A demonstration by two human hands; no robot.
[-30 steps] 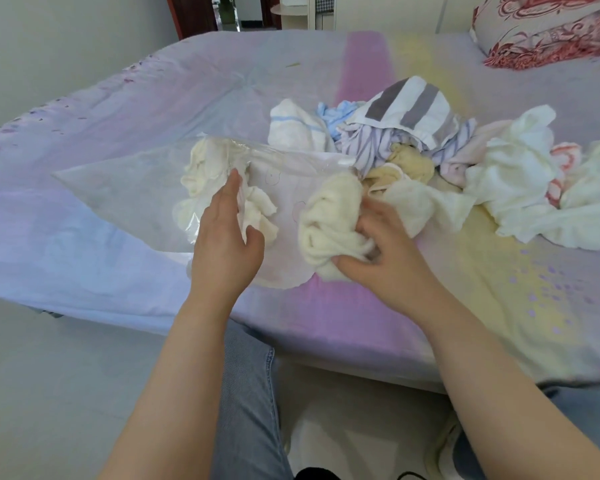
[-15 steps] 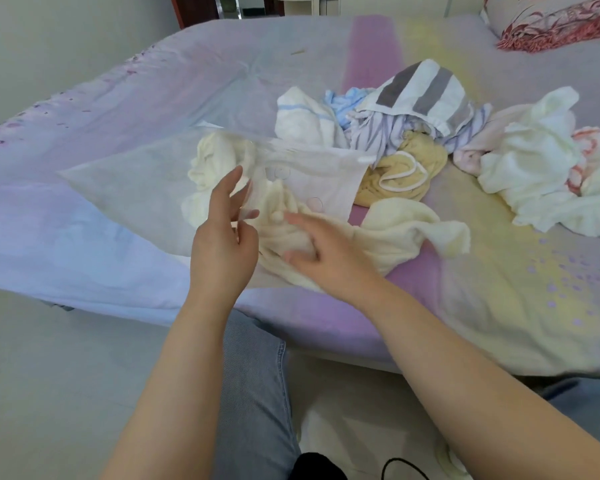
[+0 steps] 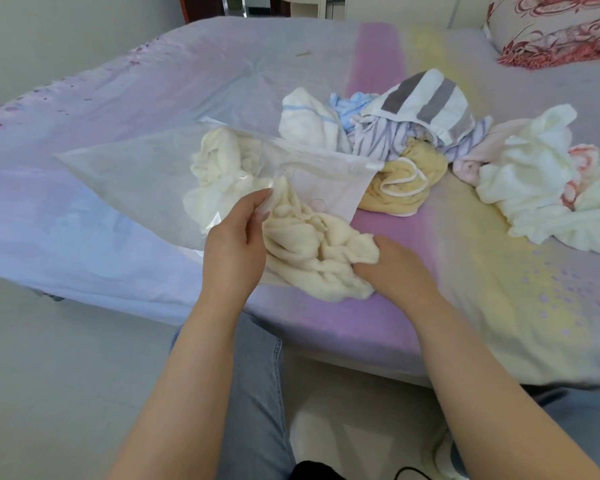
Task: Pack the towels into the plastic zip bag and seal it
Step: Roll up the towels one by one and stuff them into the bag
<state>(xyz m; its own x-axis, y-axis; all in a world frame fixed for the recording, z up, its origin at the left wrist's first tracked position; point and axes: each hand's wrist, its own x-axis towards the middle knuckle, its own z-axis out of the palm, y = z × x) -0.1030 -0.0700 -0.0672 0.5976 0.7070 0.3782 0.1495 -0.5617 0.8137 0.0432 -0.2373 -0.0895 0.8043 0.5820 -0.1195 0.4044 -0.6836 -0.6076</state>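
Observation:
A clear plastic zip bag lies on the bed with its mouth toward me, and a cream towel shows through it. My left hand pinches the edge of the bag's mouth near its lower corner. My right hand grips a second cream towel, bunched up, with its upper end at the bag's mouth. How far that end reaches inside is hard to tell.
Several loose towels lie behind and to the right: a yellow one, a white one with blue stripes, a grey-striped one, a pale heap. The bed edge runs just in front of my hands. A patterned pillow sits far right.
My right hand has pulled back toward me and bunched the cream towel's loose end into its grip. My left hand has closed from spread fingers to pinching the bag's mouth.

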